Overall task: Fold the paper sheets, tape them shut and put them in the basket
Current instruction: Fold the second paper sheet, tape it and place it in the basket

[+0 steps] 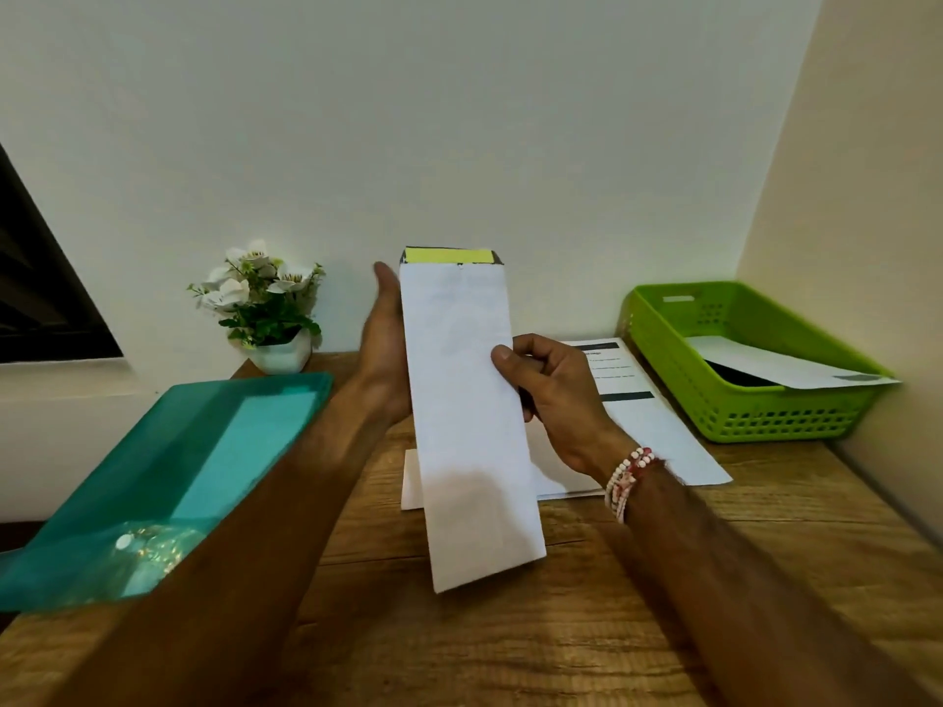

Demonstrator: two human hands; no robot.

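A folded white paper sheet is held upright above the wooden table, a long narrow strip with a yellow-green band at its top edge. My right hand grips its right edge with thumb on the front. My left hand lies flat behind its left side, supporting it. More flat printed sheets lie on the table behind the hands. At the right stands the green basket, with a folded sheet lying inside it.
A teal tray sits at the left with a clear tape roll in it. A white pot of artificial flowers stands at the back wall. Walls close in behind and on the right.
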